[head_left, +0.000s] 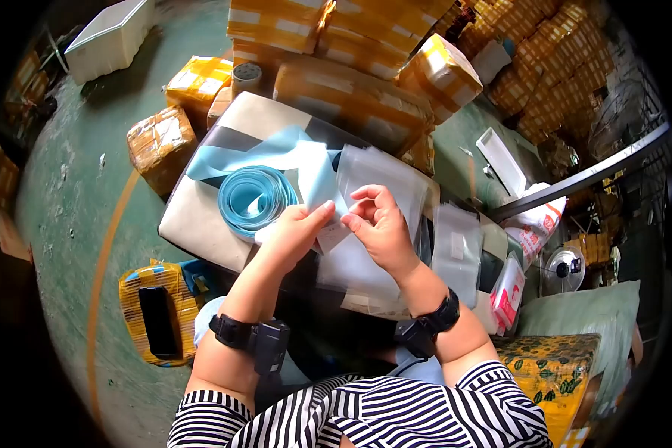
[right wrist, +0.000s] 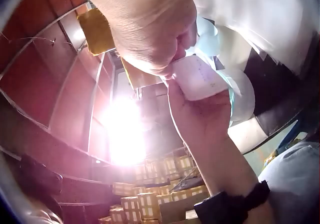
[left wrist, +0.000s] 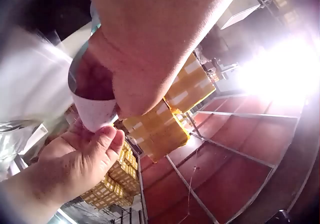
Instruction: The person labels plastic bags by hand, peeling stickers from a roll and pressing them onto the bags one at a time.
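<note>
A light blue ribbon-like strip (head_left: 317,175) runs from a loose roll (head_left: 250,200) on the padded surface to both hands. The left hand (head_left: 295,233) pinches the strip between thumb and fingers at the roll's right. Close beside it, the right hand (head_left: 381,231) has its thumb and fingertips on the strip's edge, the other fingers bent. In the left wrist view a pale band (left wrist: 95,113) curves between the left hand (left wrist: 145,49) and the right hand (left wrist: 75,159). The right wrist view shows a pale piece (right wrist: 196,79) with faint marks lying across the left palm (right wrist: 202,116).
Clear plastic sheets (head_left: 381,187) lie under and beyond the hands, with more sheets (head_left: 457,254) at the right. Taped cartons (head_left: 351,93) stand behind the padded surface (head_left: 201,216). A phone (head_left: 158,321) rests on a taped box at the lower left; a small fan (head_left: 565,269) is at the right.
</note>
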Available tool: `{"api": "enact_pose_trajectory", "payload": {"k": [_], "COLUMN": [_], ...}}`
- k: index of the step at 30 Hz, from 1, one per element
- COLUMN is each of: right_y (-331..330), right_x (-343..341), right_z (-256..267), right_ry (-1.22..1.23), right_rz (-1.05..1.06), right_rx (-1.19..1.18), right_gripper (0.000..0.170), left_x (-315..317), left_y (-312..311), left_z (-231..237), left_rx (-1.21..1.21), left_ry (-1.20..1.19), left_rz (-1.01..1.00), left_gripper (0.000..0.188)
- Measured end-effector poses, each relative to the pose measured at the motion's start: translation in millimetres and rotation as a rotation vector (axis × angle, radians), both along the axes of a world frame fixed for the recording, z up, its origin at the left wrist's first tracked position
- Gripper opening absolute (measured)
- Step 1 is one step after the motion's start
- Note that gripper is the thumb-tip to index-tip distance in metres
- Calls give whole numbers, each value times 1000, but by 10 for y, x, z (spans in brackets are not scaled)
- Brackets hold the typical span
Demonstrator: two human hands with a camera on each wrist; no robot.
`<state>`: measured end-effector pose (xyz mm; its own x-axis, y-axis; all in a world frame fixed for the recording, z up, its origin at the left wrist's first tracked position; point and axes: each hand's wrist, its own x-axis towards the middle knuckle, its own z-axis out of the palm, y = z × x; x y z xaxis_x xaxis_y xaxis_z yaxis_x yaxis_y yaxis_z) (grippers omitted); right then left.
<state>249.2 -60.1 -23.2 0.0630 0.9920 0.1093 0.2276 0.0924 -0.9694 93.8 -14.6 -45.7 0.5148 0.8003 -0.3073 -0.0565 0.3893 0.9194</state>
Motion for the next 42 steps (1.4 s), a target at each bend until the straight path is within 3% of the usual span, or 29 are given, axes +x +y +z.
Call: {"api": "enact_pose_trajectory", "payload": {"k": [4,7,13,23,24,26,28,31,32,33,35,39,42], "right_y": [-17,4,-45,-66,-93,-183,-278,-321,-306,-298,-259,-20,111], "right_x": [-63,-19,-62,-54,-23,39,143,312,433,526,800,1274,1429], "right_z": [161,154,198,205,242,332,329,266,241,261,218,-163,-584], "right_ry": [-476,-648,-620,-833,-811,-630,-406,-24,-12,151,327,60,-98], "right_rz": [83,110,38,37,99,82,12,-79,-134,-207,-475,-435,-348], "right_rx": [254,369,277,605,651,620,546,489,512,512,378,-150,-333], "right_gripper": [26,23,17,17,16,15,13,9,6,7,8,5,6], "left_x": [-4,-27,-24,26,-35,13,-28,2,-30,-21,-61,-54,-25], "left_y": [35,0,6,38,109,141,62,110,156,134,184,193,182], "left_z": [-168,-100,-114,-166,-226,-350,-52,-101,-236,-166,-278,-288,-321], "left_rx": [-37,137,241,77,-43,-235,-355,-363,-245,-245,-96,-76,-64], "left_ry": [-182,55,97,15,-49,-418,-662,-755,-598,-610,-549,-470,-478], "left_rz": [95,102,1,150,66,159,224,249,282,417,441,429,373], "left_gripper": [41,45,47,49,43,32,32,41,44,43,46,48,46]}}
